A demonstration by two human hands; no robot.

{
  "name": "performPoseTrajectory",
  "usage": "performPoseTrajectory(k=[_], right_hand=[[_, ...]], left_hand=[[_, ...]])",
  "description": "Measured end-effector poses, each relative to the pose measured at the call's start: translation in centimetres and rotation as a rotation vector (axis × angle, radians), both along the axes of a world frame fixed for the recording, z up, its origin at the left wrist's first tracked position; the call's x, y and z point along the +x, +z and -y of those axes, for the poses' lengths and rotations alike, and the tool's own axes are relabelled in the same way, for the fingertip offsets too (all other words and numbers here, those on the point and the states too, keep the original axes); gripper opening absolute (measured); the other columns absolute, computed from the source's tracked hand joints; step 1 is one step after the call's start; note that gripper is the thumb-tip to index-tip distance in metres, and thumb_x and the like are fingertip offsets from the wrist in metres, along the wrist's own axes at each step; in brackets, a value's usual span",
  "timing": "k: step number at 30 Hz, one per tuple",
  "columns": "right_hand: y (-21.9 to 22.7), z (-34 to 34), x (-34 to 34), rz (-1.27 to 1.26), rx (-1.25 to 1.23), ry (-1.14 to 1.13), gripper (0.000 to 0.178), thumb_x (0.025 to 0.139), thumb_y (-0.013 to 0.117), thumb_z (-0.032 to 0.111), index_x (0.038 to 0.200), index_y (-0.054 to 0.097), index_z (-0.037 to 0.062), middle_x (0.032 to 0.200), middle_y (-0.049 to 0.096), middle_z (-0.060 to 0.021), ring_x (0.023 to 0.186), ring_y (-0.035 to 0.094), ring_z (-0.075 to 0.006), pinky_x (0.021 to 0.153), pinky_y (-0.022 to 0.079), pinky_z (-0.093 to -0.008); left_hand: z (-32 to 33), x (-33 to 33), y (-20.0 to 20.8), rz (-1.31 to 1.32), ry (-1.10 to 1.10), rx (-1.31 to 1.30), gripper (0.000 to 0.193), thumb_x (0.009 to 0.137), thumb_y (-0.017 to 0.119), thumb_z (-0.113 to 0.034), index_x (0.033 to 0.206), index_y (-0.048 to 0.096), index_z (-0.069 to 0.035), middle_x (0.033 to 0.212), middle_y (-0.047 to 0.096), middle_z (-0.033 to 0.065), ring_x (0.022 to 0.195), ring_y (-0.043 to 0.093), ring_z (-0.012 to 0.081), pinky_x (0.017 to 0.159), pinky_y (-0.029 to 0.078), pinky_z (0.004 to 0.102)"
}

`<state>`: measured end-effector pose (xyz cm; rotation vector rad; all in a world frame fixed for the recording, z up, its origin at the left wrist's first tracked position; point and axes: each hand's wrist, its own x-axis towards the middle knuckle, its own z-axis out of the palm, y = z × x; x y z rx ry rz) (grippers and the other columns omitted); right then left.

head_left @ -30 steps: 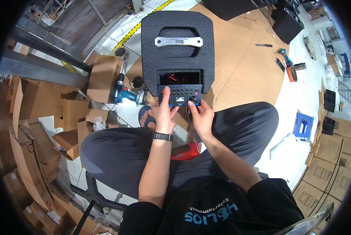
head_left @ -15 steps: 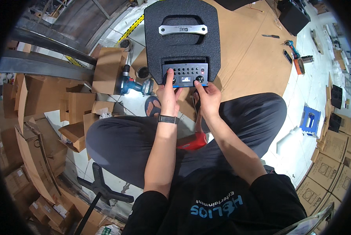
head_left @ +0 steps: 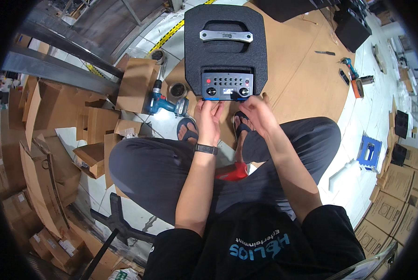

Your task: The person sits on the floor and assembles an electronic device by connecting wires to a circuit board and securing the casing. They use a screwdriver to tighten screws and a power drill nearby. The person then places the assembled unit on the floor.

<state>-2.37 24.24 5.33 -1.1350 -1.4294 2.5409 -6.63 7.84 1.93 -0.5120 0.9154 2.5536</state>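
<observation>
A black, rough-coated speaker cabinet (head_left: 225, 58) with a silver-plated carrying handle (head_left: 226, 36) stands in front of me. Set into its near end is a dark control panel (head_left: 228, 80) with rows of small buttons, two round knobs and a lit little screen. My left hand (head_left: 209, 120) has its fingers curled at the panel's near lower edge, left of centre. At the same edge, below the right knob, my right hand (head_left: 259, 114) bends its fingers against the panel. The undersides of both grips are hidden.
Left of the speaker lie a teal cordless drill (head_left: 167, 103) and open cardboard boxes (head_left: 97, 123). Flat cardboard (head_left: 297, 70) covers the floor to the right, bearing a knife (head_left: 324, 53). Farther right are a blue folding stool (head_left: 369, 151) and stacked cartons (head_left: 386, 200).
My left index finger has left the buttons and my right thumb has left the knob. Both hands have dropped to the panel's near edge. The speaker appears slightly farther right in view.
</observation>
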Motion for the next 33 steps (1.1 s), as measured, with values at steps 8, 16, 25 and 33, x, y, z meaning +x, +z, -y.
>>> performPoseTrajectory(k=[8,16,25,33], right_hand=[[2.5,-1.0,-0.6,-0.089,1.631,0.321,0.139,0.065,0.093,0.017,0.164,-0.004,0.0067,0.142,0.041,-0.0331,0.133,0.047,-0.0478,0.103,0.047,-0.0528],[3.6,-6.9,-7.3,-0.449,1.872,0.752,0.129,0.059,0.094,0.049,0.163,0.027,0.0121,0.167,0.015,-0.0291,0.152,0.015,-0.0552,0.123,0.022,-0.0585],[1.3,-9.3,-10.0,-0.592,1.801,0.64,0.142,0.06,0.089,0.065,0.16,0.018,-0.0057,0.168,0.01,-0.0295,0.156,0.011,-0.0476,0.126,0.021,-0.0518],[1.5,-9.3,-9.5,-0.511,1.777,0.655,0.139,0.061,0.091,0.06,0.158,0.019,-0.0098,0.167,0.01,-0.0307,0.156,0.011,-0.0472,0.127,0.021,-0.0495]], left_hand=[[-0.7,-2.0,-1.4,-0.114,0.009,-0.337,0.038,0.095,0.077,-0.014,0.128,0.061,-0.004,0.117,0.068,0.0012,0.105,0.066,0.012,0.095,0.053,0.03],[1.7,-4.1,2.6,-0.427,0.004,-1.368,0.089,0.069,0.097,-0.026,0.134,0.047,0.008,0.114,0.069,0.0183,0.104,0.068,0.0303,0.093,0.054,0.0382],[3.5,-13.4,8.9,-1.362,-0.407,-1.661,0.097,0.056,0.098,-0.033,0.142,0.056,-0.015,0.149,0.05,0.0144,0.144,0.041,0.0392,0.117,0.039,0.0484],[3.2,-13.5,7.0,-1.533,-0.363,-1.665,0.078,0.061,0.096,-0.039,0.13,0.066,-0.018,0.149,0.051,0.0097,0.146,0.041,0.0363,0.117,0.041,0.0479]])
